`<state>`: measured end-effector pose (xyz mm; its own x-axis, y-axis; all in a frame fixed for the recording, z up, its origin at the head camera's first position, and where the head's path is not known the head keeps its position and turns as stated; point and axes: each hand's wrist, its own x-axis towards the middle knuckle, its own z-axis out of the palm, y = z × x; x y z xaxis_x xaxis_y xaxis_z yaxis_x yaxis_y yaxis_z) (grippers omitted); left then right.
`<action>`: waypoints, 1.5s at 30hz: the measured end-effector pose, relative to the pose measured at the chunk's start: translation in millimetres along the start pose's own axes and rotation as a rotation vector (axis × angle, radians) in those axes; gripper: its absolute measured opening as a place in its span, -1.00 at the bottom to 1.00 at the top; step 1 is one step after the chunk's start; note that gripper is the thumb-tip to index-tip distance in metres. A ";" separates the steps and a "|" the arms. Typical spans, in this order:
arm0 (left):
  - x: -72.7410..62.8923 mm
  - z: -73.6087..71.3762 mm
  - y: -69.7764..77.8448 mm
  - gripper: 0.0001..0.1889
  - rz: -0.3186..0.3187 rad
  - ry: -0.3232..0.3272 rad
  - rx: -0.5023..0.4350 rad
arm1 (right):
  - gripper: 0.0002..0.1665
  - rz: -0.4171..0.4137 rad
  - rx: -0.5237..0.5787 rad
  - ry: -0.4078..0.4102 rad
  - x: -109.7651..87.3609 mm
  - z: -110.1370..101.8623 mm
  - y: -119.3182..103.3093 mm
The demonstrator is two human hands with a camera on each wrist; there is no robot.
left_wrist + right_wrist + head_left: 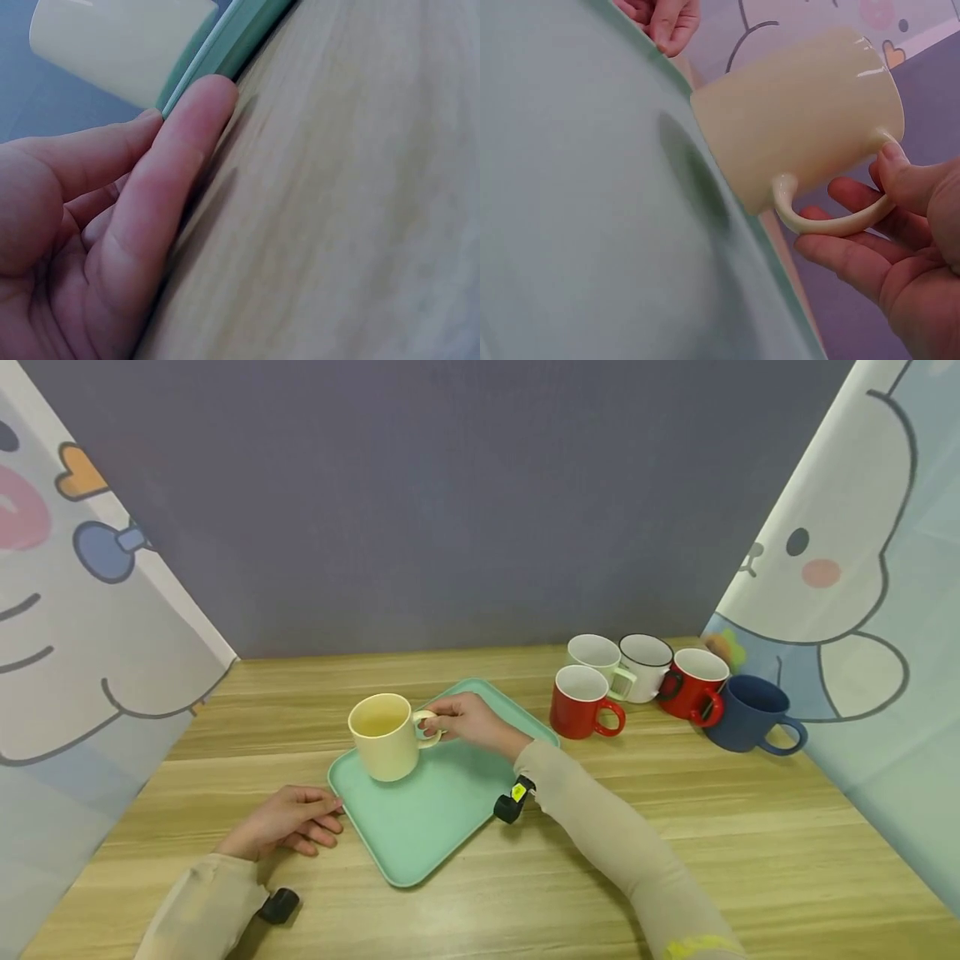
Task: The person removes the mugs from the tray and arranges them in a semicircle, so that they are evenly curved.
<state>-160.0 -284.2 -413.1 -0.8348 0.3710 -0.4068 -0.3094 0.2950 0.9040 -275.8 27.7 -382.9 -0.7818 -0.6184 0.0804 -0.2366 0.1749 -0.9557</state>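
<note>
A pale yellow mug (387, 745) is upright over the left back part of a mint-green tray (431, 822). My right hand (467, 720) pinches its handle between thumb and fingers, as the right wrist view shows close up. A shadow on the tray lies apart from the mug's base, so the mug appears lifted slightly above the surface. At the tray's left rim is my left hand (296, 820). In the left wrist view its thumb and a finger (169, 172) pinch that rim, one on each side.
Right of the tray, on the wooden table (600, 860), stand a red mug (576, 706), a pale green mug (592, 652), a white dark-rimmed mug (643, 672), another red mug (686, 685) and a blue mug (738, 722). A grey wall (465, 510) and printed side panels surround the table.
</note>
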 end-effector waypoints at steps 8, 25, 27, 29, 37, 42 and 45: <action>-0.9 -3.3 -4.5 -0.68 0.004 -0.015 -0.008 | -0.72 0.024 0.014 0.053 -12.6 -12.9 -6.5; -5.1 -1.3 -8.1 -0.69 0.006 -0.016 -0.017 | -0.73 0.016 0.025 0.123 -53.1 -45.4 -12.9; -3.8 -1.1 -7.6 -0.68 0.005 -0.011 -0.011 | -0.73 0.023 0.021 0.138 -58.2 -51.7 -13.9; -2.7 -0.7 -7.0 -0.68 0.008 -0.009 -0.007 | -0.73 0.021 0.021 0.156 -62.7 -57.9 -14.5; -0.1 1.6 -5.9 -0.68 0.012 -0.010 -0.006 | -0.70 -0.011 -0.024 0.216 -84.1 -79.2 -20.1; 0.3 1.2 -4.6 -0.69 0.011 -0.006 -0.004 | -0.70 -0.044 -0.030 0.252 -97.6 -89.8 -23.4; 1.1 0.0 -3.4 -0.69 0.012 -0.006 -0.004 | -0.72 -0.070 -0.044 0.279 -104.0 -97.0 -24.6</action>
<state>-159.8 -284.9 -416.6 -0.8358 0.3797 -0.3966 -0.3010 0.2871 0.9094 -244.7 162.0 -340.3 -0.8897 -0.3967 0.2260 -0.3155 0.1764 -0.9324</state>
